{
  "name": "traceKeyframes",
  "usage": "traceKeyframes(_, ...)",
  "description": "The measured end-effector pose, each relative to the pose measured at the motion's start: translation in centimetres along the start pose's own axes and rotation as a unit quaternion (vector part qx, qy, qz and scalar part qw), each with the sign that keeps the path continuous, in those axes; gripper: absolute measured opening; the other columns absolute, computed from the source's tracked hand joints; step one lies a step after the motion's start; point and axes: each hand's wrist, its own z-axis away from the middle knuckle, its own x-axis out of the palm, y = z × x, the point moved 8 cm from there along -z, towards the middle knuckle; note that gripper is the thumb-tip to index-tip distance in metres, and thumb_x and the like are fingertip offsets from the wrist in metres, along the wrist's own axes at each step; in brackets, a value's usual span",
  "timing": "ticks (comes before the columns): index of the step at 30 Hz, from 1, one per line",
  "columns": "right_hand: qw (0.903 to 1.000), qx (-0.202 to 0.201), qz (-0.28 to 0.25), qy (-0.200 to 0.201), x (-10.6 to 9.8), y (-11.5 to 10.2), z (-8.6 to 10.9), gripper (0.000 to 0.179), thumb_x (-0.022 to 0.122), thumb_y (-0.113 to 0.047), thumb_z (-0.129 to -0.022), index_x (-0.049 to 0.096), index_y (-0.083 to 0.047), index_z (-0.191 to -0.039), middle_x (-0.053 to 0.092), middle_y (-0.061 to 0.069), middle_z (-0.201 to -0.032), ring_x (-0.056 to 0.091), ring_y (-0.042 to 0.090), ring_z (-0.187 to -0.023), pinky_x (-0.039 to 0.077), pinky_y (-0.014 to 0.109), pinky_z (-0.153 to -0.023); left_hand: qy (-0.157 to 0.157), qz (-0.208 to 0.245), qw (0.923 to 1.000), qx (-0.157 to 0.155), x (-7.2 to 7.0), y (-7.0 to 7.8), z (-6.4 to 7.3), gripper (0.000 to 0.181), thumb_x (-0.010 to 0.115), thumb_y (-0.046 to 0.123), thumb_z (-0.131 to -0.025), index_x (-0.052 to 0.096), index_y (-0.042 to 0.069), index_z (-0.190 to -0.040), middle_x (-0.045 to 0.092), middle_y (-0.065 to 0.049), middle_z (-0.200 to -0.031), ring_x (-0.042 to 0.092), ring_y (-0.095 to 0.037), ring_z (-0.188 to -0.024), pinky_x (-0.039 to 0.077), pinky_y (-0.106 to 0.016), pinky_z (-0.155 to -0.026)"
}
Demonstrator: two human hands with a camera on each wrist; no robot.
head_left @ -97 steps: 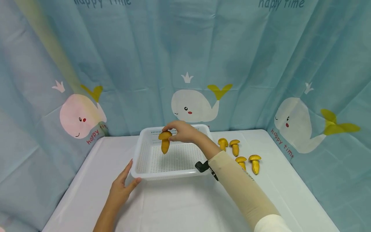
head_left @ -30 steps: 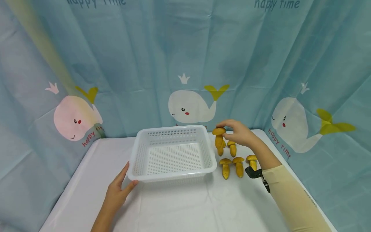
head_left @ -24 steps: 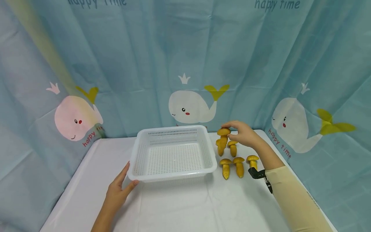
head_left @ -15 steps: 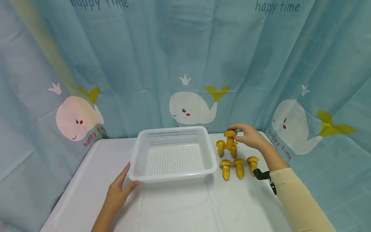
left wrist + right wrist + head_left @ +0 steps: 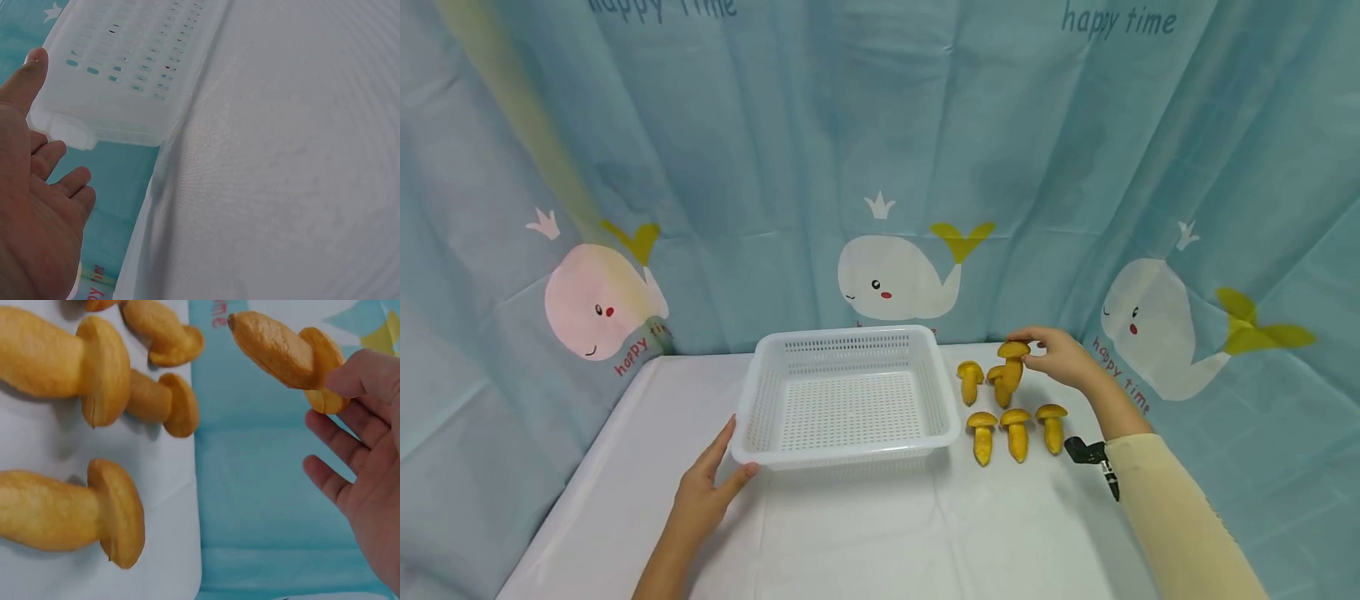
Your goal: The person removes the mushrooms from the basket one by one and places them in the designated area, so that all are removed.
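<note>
My right hand [image 5: 1063, 360] pinches a yellow-brown mushroom [image 5: 1012, 371] by its cap. Its stem points down just above the table, in front of another mushroom [image 5: 997, 377]. In the right wrist view the held mushroom [image 5: 275, 350] lies between thumb and fingers, apart from those on the table. At the front left corner of a white perforated plastic basket [image 5: 847, 457] is my left hand [image 5: 700, 492], thumb by the front rim and fingers along the left side. The left wrist view has the thumb at the basket [image 5: 94, 103] and the other fingers loosely bent.
Several more mushrooms lie right of the basket: one [image 5: 969, 382] behind, then a front row with one [image 5: 982, 437] at left, one [image 5: 1017, 433] in the middle, one [image 5: 1052, 427] at right. A whale-print curtain [image 5: 760, 275] surrounds the white table [image 5: 850, 533].
My right hand went from above the basket, holding a mushroom, to the table's right side. It has since carried the mushroom further right, past the back ones. My left hand stays at the basket corner.
</note>
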Motion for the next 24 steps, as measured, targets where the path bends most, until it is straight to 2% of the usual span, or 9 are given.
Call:
traceKeyframes(6, 0.9999, 0.014, -0.001, -0.007, -0.2, 1.9, -0.2, 0.045, 0.06, -0.003, -0.098, 0.059, -0.008, -0.143, 0.06, 0.018, -0.141, 0.049, 0.039, -0.132, 0.037, 0.062, -0.113, -0.006, 0.005, 1.0, 0.0, 0.1, -0.1, -0.1, 0.086, 0.078, 0.03, -0.092, 0.029, 0.033, -0.162, 0.029, -0.006, -0.167, 0.029, -0.044, -0.151, 0.032, -0.07, -0.114)
traceKeyframes(13, 0.9994, 0.03, -0.006, -0.014, -0.6, 3.5, -0.4, 0.046, 0.058, -0.002, -0.099, 0.056, -0.004, -0.144, 0.057, 0.022, -0.142, 0.047, 0.043, -0.134, 0.036, 0.064, -0.114, -0.01, 0.01, 0.9999, -0.002, 0.1, -0.2, -0.2, 0.086, 0.077, 0.033, -0.093, 0.026, 0.042, -0.161, 0.028, -0.004, -0.167, 0.028, -0.042, -0.152, 0.032, -0.07, -0.114)
traceKeyframes(18, 0.9983, 0.051, -0.016, -0.021, -0.5, 4.7, -0.5, 0.046, 0.057, -0.003, -0.1, 0.054, -0.003, -0.146, 0.055, 0.023, -0.144, 0.045, 0.043, -0.136, 0.035, 0.063, -0.116, -0.007, 0.007, 0.9999, 0.002, 0.3, -0.3, -0.3, 0.087, 0.078, 0.031, -0.093, 0.026, 0.043, -0.161, 0.029, -0.003, -0.167, 0.029, -0.042, -0.152, 0.032, -0.071, -0.114)
traceKeyframes(24, 0.9966, 0.074, -0.025, -0.026, -0.2, 6.3, -0.4, 0.044, 0.056, -0.006, -0.103, 0.054, -0.003, -0.146, 0.054, 0.024, -0.145, 0.047, 0.043, -0.133, 0.044, 0.061, -0.108, -0.004, 0.001, 1.0, 0.004, 0.3, -0.3, -0.1, 0.086, 0.078, 0.031, -0.093, 0.025, 0.044, -0.16, 0.027, 0.0, -0.167, 0.029, -0.04, -0.152, 0.033, -0.068, -0.114)
